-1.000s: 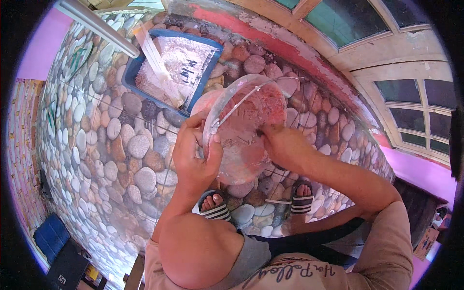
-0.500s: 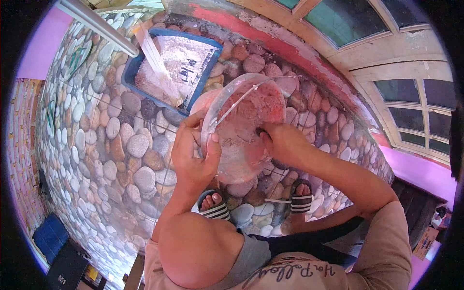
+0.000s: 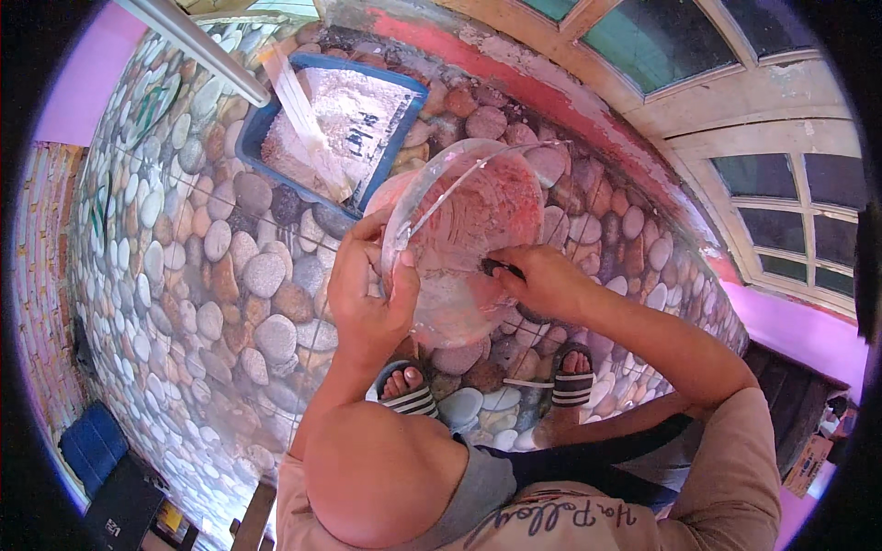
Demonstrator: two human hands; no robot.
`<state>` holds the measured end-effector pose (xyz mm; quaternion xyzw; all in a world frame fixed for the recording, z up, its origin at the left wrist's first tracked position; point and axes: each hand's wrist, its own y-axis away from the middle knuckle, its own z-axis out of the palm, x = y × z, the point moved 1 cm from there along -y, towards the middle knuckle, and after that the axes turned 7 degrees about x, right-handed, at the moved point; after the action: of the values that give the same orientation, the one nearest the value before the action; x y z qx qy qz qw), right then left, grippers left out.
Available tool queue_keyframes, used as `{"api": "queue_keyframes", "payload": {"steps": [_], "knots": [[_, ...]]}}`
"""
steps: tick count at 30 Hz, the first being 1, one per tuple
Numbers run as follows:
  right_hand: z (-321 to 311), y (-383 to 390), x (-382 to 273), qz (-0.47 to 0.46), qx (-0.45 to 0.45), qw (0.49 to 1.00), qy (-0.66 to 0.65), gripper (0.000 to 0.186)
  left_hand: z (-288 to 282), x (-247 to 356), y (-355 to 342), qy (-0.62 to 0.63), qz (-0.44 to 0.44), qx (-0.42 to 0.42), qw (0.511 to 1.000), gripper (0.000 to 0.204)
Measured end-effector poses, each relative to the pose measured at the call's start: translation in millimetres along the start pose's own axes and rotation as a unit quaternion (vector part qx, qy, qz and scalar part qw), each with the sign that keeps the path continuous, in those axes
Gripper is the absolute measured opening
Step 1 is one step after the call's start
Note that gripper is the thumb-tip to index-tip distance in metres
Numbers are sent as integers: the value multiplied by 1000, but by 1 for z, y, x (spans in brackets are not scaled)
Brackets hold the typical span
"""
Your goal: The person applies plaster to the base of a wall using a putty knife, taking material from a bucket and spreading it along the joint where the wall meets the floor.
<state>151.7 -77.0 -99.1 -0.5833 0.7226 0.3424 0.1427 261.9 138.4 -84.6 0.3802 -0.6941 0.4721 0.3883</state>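
Note:
A translucent, pink-smeared bucket (image 3: 427, 317) is tilted toward me between my feet, its inner wall coated with pale pinkish residue. My left hand (image 3: 372, 280) grips its left rim, thumb over the edge and fingers behind the outer wall. At the bucket's right side, my right hand (image 3: 547, 280) is closed around the dark handle of a tool (image 3: 503, 267). Whatever lies beyond that handle is too hard to make out against the residue. The bucket's thin wire handle (image 3: 450, 195) arches across its mouth.
Beyond the bucket, a blue tub (image 3: 390, 156) contains pale powder, with a flat wooden stick (image 3: 303, 115) leaning in it. A metal pole (image 3: 197, 46) juts in from the upper left. The floor (image 3: 230, 303) is pebble-patterned; a windowed wooden frame (image 3: 689, 129) stands right.
My right hand has drawn slightly up and rightward inside the bucket, showing more of the dark handle. The left hand and bucket hold nearly still.

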Motion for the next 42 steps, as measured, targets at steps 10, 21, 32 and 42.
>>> {"api": "queue_keyframes", "payload": {"steps": [10, 21, 32, 42], "knots": [[-10, 2, 11, 131, -73, 969, -194, 33, -8, -9, 2, -12, -19, 17, 1000, 14], [-59, 17, 17, 235, -133, 879, -393, 34, -21, -30, 3, 14, -125, 60, 990, 17], [-132, 19, 9, 173, 61, 890, -418, 38, -53, -64, 31, 77, -230, 128, 962, 24], [-114, -83, 67, 168, 124, 926, -315, 29, -62, -69, 39, 54, -249, 112, 960, 23]]}}
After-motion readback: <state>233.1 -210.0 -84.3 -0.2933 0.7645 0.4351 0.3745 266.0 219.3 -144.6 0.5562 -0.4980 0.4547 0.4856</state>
